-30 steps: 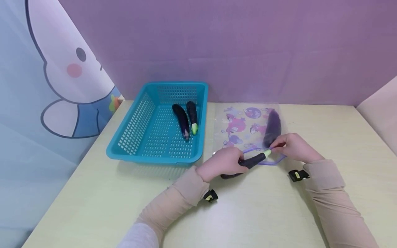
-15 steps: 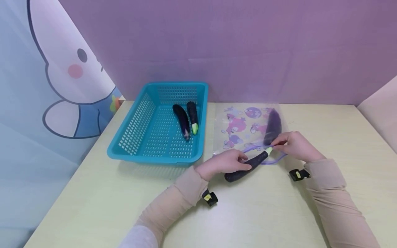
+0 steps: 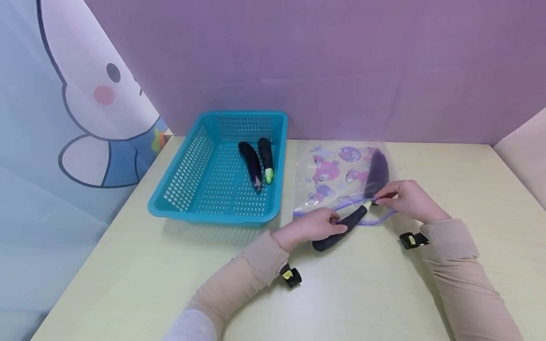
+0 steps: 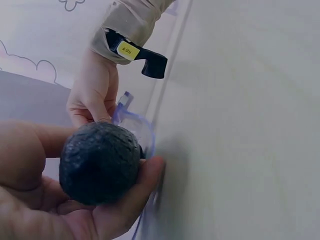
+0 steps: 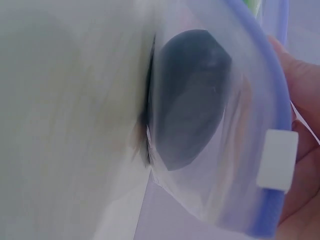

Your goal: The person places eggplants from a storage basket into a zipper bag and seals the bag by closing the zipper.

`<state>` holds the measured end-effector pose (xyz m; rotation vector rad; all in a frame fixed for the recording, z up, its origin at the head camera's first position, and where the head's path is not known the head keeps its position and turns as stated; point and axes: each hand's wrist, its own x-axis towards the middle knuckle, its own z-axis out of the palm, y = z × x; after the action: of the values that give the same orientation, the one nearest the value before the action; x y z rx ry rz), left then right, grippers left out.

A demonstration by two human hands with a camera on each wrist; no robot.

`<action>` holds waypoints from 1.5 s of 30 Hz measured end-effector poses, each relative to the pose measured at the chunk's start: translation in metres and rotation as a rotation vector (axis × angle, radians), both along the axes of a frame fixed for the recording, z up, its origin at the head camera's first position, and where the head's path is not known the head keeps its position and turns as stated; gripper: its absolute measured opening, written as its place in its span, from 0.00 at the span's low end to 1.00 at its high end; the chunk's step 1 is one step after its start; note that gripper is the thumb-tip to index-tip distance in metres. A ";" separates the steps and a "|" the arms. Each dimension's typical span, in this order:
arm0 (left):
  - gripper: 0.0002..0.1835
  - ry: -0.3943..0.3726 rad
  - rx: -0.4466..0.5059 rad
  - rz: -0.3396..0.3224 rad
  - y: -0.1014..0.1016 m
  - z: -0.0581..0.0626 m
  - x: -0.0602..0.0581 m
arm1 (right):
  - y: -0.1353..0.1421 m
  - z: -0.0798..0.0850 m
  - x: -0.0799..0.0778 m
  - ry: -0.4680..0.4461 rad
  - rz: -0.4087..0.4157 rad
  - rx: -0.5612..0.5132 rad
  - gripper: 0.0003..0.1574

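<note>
My left hand (image 3: 314, 224) grips a dark eggplant (image 3: 350, 221) by its body, thumb and fingers around it. Its pale green stem end points at the mouth of a clear printed zip bag (image 3: 326, 170). In the left wrist view the blunt end of that eggplant (image 4: 100, 162) faces the camera between the fingers. My right hand (image 3: 407, 201) pinches the bag's purple zip edge (image 3: 381, 221). Inside the bag, along its right side, lies another eggplant (image 3: 377, 173). The right wrist view shows this bagged eggplant (image 5: 190, 100) through the plastic, with a white slider (image 5: 277, 160) on the zip.
Left of the bag stands a blue-green plastic basket (image 3: 170, 214) with two eggplants (image 3: 250, 163) in it. Everything rests on a pale wooden table (image 3: 350, 298). A purple cloth backdrop (image 3: 324, 71) rises behind the table's far edge.
The held eggplant's blunt end has shifted slightly right, and its stem end has moved a little up toward the bag's opening. My right hand has stayed at the bag's edge.
</note>
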<state>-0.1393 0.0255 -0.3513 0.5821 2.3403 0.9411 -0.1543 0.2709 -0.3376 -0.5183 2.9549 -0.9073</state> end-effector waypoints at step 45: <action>0.25 -0.353 0.538 0.239 0.033 -0.014 -0.011 | 0.001 0.000 0.000 0.039 -0.004 -0.038 0.04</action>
<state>-0.1503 0.0590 -0.3655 0.2998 1.8622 1.6596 -0.1539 0.2715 -0.3376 -0.5378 2.9800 -0.9674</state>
